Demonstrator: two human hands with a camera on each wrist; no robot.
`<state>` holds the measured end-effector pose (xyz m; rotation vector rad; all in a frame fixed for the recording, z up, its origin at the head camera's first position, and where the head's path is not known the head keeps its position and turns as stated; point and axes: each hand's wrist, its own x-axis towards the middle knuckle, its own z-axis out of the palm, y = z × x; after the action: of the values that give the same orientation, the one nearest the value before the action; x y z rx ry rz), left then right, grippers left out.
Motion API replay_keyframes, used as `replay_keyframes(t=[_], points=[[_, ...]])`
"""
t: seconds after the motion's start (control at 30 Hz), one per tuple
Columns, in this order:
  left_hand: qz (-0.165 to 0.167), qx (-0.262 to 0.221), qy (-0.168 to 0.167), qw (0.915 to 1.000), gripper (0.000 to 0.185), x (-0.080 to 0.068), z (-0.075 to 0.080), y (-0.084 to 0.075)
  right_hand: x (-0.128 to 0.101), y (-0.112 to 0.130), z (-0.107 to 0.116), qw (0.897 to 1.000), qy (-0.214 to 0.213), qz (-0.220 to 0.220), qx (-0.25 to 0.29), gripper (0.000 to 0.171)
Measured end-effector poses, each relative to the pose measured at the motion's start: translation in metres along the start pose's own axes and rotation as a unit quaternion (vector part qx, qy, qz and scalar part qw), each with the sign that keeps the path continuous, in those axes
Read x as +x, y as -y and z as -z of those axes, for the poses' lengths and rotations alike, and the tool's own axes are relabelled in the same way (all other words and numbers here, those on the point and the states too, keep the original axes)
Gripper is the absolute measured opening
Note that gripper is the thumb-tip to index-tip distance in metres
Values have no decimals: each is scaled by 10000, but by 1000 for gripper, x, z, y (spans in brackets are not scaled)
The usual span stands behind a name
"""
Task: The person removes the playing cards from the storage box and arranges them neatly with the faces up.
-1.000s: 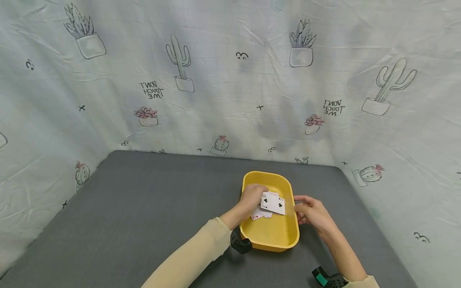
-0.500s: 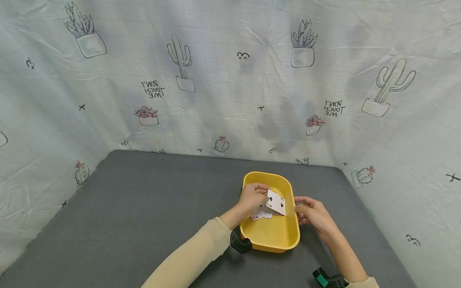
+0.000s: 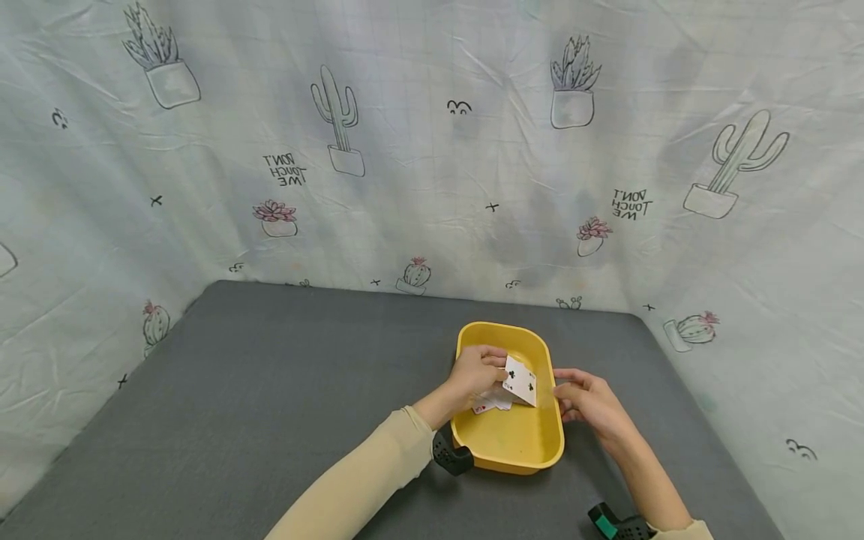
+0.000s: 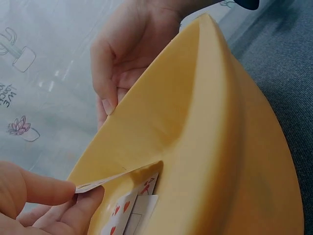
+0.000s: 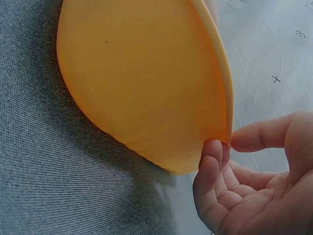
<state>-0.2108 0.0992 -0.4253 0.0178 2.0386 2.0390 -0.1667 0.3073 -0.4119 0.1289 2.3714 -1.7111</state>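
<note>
Pinching a white playing card (image 3: 520,380) by its left edge: left hand (image 3: 476,373), thumb and fingers clamped on it inside the yellow oval plastic tub (image 3: 511,439). Card is tilted up on edge, face toward the head camera, black club pips visible, small corner index too small to read. In the left wrist view the card (image 4: 117,178) shows edge-on as a thin line between the fingertips (image 4: 51,190), far end against the tub's inner wall (image 4: 166,117).

Under the lifted card: a few more white cards with red pips (image 3: 490,405) lying flat on the tub floor; the wrist view shows red heart marks (image 4: 142,188) on them.

Right hand (image 3: 587,400) is at the tub's right rim, outside it. Right wrist view: thumb tip and curled fingers (image 5: 211,161) nip the rim (image 5: 226,98), so that grip is closed on the tub edge.

Tub is glossy, smooth, rounded corners, sits on the dark grey fabric-covered table (image 3: 270,390), right of centre. Pale cloth backdrop printed with cacti (image 3: 405,150) behind the table. Cream sleeves, black wrist mounts (image 3: 451,456).
</note>
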Motion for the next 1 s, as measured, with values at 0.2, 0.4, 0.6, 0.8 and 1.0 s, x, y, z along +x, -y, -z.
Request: replay_keyframes(t=[0.2, 0.4, 0.6, 0.8, 1.0], points=[[-14, 114, 21, 9999, 26, -1, 1, 2, 0, 1, -2, 10000, -24, -36, -32, 44], [29, 176, 45, 9998, 25, -4, 1, -1, -4, 3, -3, 10000, -19, -32, -45, 45], [12, 122, 108, 9999, 24, -6, 0, -2, -4, 1, -3, 9999, -75, -50, -43, 43], [51, -47, 184, 9998, 24, -4, 0, -1, -3, -2, -3, 10000, -47, -16, 0, 43], [-16, 78, 87, 9999, 25, -7, 0, -2, -4, -3, -3, 10000, 3, 67, 64, 44]])
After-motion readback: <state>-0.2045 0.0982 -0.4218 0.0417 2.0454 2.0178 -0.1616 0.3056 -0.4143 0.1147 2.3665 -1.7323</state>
